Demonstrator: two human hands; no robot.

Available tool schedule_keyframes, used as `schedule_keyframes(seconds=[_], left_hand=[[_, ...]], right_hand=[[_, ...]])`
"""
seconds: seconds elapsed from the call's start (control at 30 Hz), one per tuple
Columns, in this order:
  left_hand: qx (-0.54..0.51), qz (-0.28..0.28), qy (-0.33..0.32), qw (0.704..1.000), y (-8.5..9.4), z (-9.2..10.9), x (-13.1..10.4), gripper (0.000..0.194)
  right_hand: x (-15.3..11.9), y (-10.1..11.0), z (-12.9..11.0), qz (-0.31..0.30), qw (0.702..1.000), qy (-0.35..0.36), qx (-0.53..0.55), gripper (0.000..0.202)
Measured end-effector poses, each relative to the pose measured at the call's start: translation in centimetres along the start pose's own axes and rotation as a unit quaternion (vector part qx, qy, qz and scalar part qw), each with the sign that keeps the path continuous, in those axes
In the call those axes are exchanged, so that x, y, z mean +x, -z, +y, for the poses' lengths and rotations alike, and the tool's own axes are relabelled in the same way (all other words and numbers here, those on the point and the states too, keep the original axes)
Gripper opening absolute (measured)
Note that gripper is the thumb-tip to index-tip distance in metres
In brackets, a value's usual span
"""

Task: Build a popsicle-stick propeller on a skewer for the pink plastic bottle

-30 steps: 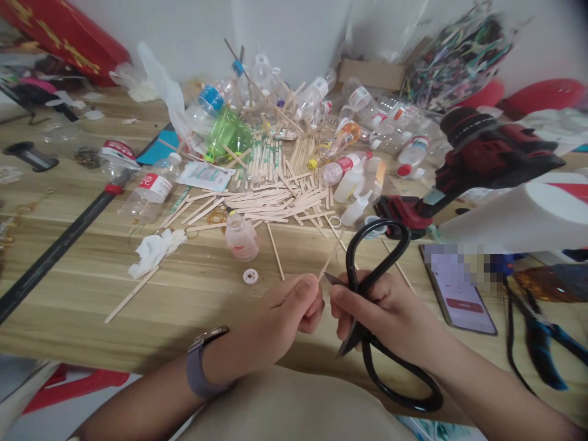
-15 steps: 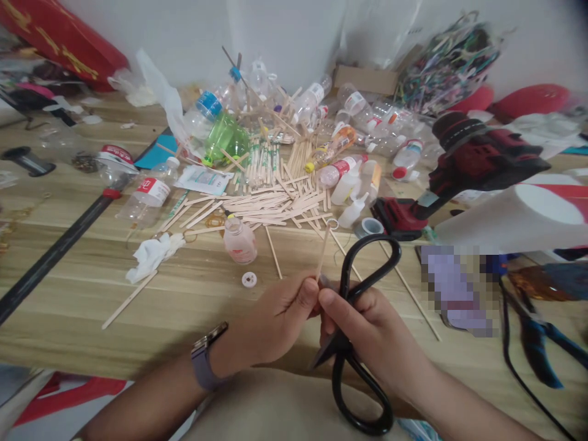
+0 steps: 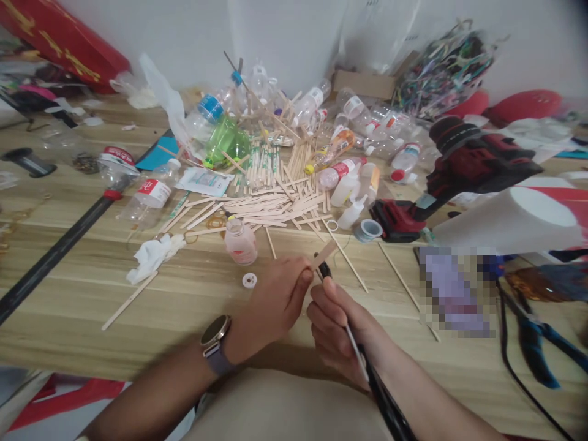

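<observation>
My left hand (image 3: 280, 294), with a watch on its wrist, is closed on a short flat wooden stick (image 3: 325, 254) that sticks out up and to the right. Close beside it, my right hand (image 3: 340, 324) is wrapped round black-handled scissors (image 3: 383, 392), seen nearly edge-on. One handle end lies toward my body, and a dark part of the scissors shows beside the stick. Ahead of my hands stands an open pink bottle (image 3: 240, 242), with a white cap (image 3: 249, 280) lying near it.
Loose wooden sticks (image 3: 275, 208) are heaped mid-table, with plastic bottles (image 3: 225, 138) behind. To the right are a red and black power drill (image 3: 478, 159), a white paper roll (image 3: 509, 220), a blurred-out phone (image 3: 452, 288) and pliers (image 3: 537, 349). A black pole (image 3: 59, 245) lies left.
The scissors have turned in my right hand from broadside to nearly edge-on, their handles now toward my body. The stick in my left hand now leans right, its flat side showing.
</observation>
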State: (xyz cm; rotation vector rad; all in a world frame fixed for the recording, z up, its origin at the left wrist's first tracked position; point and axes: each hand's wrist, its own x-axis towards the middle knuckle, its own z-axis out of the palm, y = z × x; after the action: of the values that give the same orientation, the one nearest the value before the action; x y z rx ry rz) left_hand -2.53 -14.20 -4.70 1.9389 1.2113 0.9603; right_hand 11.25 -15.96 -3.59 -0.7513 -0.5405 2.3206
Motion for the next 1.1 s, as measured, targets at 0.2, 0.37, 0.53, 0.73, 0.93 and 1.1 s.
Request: schedule_keyframes(seconds=[0.2, 0.37, 0.53, 0.73, 0.93, 1.1], left_hand=[[-0.249, -0.036, 0.174, 0.952, -0.2, -0.2, -0.4, 0.040], [-0.621, -0.135, 0.279, 0.720, 0.2, 0.1, -0.4, 0.042], [-0.697, -0.173, 0.304, 0.626, 0.6, 0.5, -0.4, 0.047], [-0.720, -0.173, 0.313, 0.595, 0.5, 0.6, -0.6, 0.048], [-0.706, -0.166, 0.323, 0.608, 0.3, 0.8, -0.6, 0.047], [-0.704, -0.178, 0.334, 0.601, 0.4, 1.1, -0.6, 0.047]], right_hand=[[-0.1, 1.0, -0.9, 0.041, 0.990, 0.074, -0.113, 0.056], [-1.0, 1.2, -3.2, 0.137, 0.847, 0.127, -0.498, 0.048], [-1.1, 1.5, -3.6, 0.148, 0.584, 0.324, -0.729, 0.036], [-1.0, 1.8, -3.8, 0.164, 0.421, 0.385, -0.804, 0.036], [-1.0, 1.8, -4.0, 0.158, 0.395, 0.375, -0.824, 0.033], [-1.2, 2.0, -3.4, 0.157, 0.388, 0.411, -0.810, 0.029]])
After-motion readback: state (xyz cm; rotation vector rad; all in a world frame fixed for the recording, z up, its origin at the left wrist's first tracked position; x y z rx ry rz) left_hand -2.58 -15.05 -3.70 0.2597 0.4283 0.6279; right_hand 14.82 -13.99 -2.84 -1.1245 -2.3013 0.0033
